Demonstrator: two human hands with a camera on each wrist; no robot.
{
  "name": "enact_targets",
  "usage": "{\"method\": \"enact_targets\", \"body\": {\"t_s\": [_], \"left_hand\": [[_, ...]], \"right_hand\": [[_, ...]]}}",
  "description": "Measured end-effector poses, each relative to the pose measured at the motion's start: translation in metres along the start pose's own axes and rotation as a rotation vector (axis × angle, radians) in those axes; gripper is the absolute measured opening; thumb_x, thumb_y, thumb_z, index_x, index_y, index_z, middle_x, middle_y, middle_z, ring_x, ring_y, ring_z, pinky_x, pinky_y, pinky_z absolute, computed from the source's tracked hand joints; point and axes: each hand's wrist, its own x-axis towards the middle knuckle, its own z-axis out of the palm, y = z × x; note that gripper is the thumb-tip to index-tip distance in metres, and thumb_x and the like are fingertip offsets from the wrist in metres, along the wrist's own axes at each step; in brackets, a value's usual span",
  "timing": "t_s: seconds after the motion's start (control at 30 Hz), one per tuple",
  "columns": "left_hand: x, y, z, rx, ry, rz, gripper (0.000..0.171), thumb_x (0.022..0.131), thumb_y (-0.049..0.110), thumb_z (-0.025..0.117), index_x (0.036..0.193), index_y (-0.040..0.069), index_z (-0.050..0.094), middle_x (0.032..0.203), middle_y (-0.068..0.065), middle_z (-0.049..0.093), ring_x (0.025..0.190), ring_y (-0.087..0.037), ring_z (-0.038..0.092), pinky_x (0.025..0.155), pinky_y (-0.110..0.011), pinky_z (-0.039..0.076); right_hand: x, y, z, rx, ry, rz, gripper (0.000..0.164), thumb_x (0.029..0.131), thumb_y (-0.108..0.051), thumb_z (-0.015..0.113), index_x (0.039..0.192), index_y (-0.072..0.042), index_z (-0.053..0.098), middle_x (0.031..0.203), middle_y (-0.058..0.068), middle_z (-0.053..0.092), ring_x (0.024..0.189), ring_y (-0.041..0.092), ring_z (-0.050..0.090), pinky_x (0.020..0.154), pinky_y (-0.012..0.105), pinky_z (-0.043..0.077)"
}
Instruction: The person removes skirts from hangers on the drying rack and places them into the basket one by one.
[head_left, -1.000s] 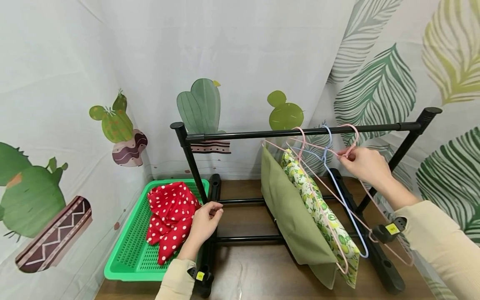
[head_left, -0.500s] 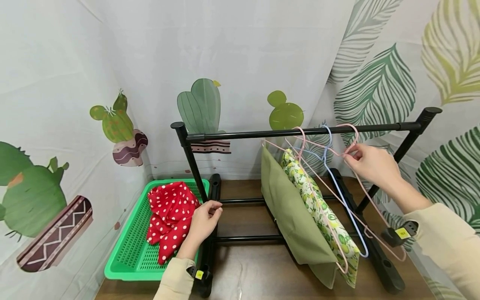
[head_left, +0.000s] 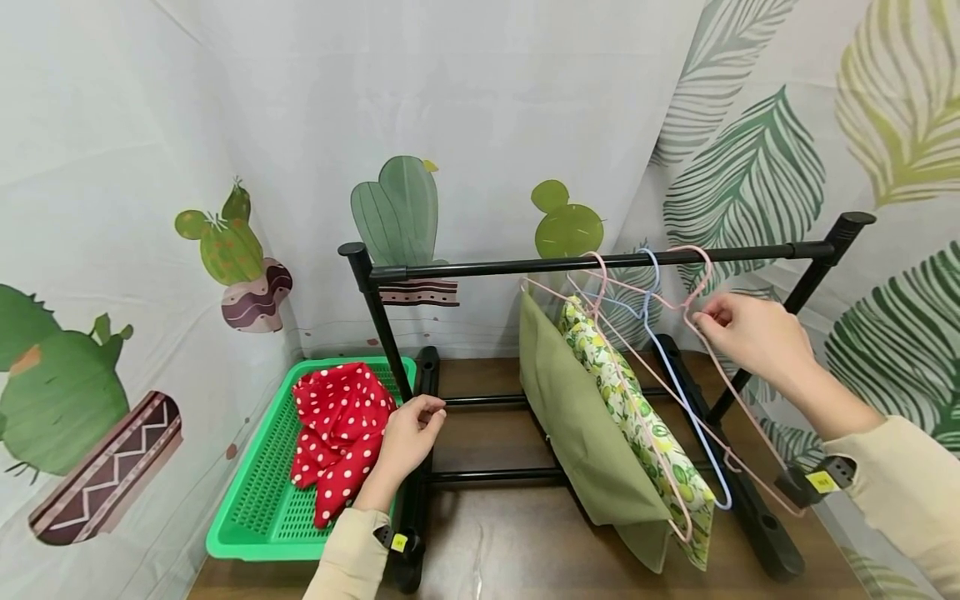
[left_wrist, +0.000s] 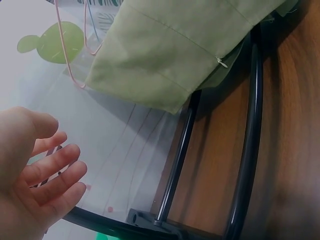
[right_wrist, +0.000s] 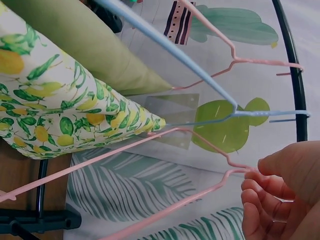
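Observation:
At the right of the rack bar, my right hand [head_left: 757,333] is beside the neck of a bare pink hanger [head_left: 738,400]. In the right wrist view, its thumb and curled fingertips overlap the hanger's neck, but the head view shows the hook free of them. Left of it hang a blue hanger [head_left: 675,383] with a lemon-print cover [head_left: 637,425] and another pink hanger [head_left: 602,283] with an olive-green cover [head_left: 577,425]. Beside the rack's left post, my left hand [head_left: 407,437] has loosely bent fingers, and nothing is in it.
The black clothes rack [head_left: 487,268] stands on a brown table [head_left: 517,546]. At its left is a green mesh basket [head_left: 262,508] with a red polka-dot cloth [head_left: 345,442] in it. A plant-print curtain [head_left: 480,100] hangs behind.
My right hand has drawn right and slightly down from the pink hanger's neck, which it pinched before. The hanger's lower end has swung a little left. My left hand stays almost still.

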Motion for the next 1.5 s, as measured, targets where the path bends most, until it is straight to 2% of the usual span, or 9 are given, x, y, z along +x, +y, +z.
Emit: {"method": "enact_targets", "body": {"t_s": [0.23,0.47,0.7,0.93,1.07,1.23,1.37,1.5], "left_hand": [[0.003,0.005,-0.001,0.002,-0.009,0.015,0.008,0.086,0.014,0.063,0.093,0.015,0.068,0.081,0.004,0.064,0.070,-0.007,0.059,0.065,-0.022,0.052],[0.004,0.007,0.002,-0.012,-0.029,-0.007,0.008,0.087,0.014,0.063,0.094,0.015,0.067,0.082,0.003,0.064,0.071,-0.007,0.059,0.066,-0.022,0.051],[0.004,0.008,0.004,-0.026,-0.047,-0.005,0.009,0.087,0.014,0.062,0.095,0.015,0.067,0.085,0.004,0.065,0.074,-0.007,0.059,0.068,-0.023,0.052],[0.005,0.009,0.005,-0.035,-0.062,-0.002,0.014,0.087,0.014,0.062,0.100,0.014,0.067,0.088,0.003,0.066,0.076,-0.008,0.060,0.070,-0.025,0.052],[0.004,0.009,0.007,-0.042,-0.077,-0.003,0.019,0.087,0.015,0.062,0.105,0.014,0.067,0.092,0.002,0.067,0.078,-0.008,0.062,0.071,-0.025,0.052],[0.004,0.009,0.012,-0.014,-0.093,0.000,0.024,0.087,0.017,0.062,0.111,0.016,0.065,0.098,0.001,0.066,0.079,-0.009,0.062,0.069,-0.027,0.051],[0.004,0.009,0.016,0.002,-0.113,-0.009,0.027,0.088,0.020,0.062,0.115,0.017,0.064,0.106,-0.001,0.065,0.086,-0.012,0.062,0.074,-0.031,0.052],[0.003,0.010,0.019,-0.020,-0.135,-0.018,0.029,0.088,0.021,0.061,0.116,0.015,0.062,0.112,-0.005,0.064,0.093,-0.019,0.062,0.078,-0.036,0.052]], "right_hand": [[-0.003,-0.012,-0.003,0.019,0.007,-0.034,0.020,0.090,-0.023,0.054,0.088,-0.009,0.067,0.073,0.005,0.066,0.051,0.013,0.049,0.041,0.029,0.032],[-0.005,-0.032,-0.001,0.028,0.036,-0.068,0.016,0.090,-0.020,0.055,0.089,-0.012,0.068,0.076,0.006,0.068,0.042,0.012,0.039,0.037,0.029,0.027],[-0.002,-0.048,0.005,0.034,0.027,-0.118,0.015,0.090,-0.021,0.056,0.092,-0.012,0.068,0.075,0.004,0.067,0.042,0.009,0.042,0.037,0.028,0.029],[0.005,-0.063,0.011,0.059,0.054,-0.196,0.016,0.089,-0.019,0.057,0.096,-0.011,0.069,0.076,0.006,0.068,0.041,0.006,0.043,0.037,0.027,0.030],[0.007,-0.070,0.015,0.063,0.032,-0.211,0.018,0.088,-0.019,0.058,0.100,-0.010,0.069,0.078,0.007,0.069,0.040,0.006,0.043,0.037,0.027,0.031],[0.012,-0.077,0.018,0.045,0.001,-0.212,0.023,0.087,-0.020,0.060,0.104,-0.008,0.067,0.080,0.006,0.070,0.048,0.013,0.053,0.041,0.030,0.037],[0.016,-0.081,0.019,0.043,-0.040,-0.203,0.026,0.087,-0.021,0.060,0.108,-0.006,0.065,0.081,0.007,0.070,0.053,0.017,0.058,0.042,0.030,0.038],[0.020,-0.083,0.021,0.052,-0.080,-0.193,0.029,0.087,-0.022,0.060,0.109,-0.005,0.064,0.082,0.006,0.070,0.056,0.017,0.059,0.046,0.030,0.039]]}}
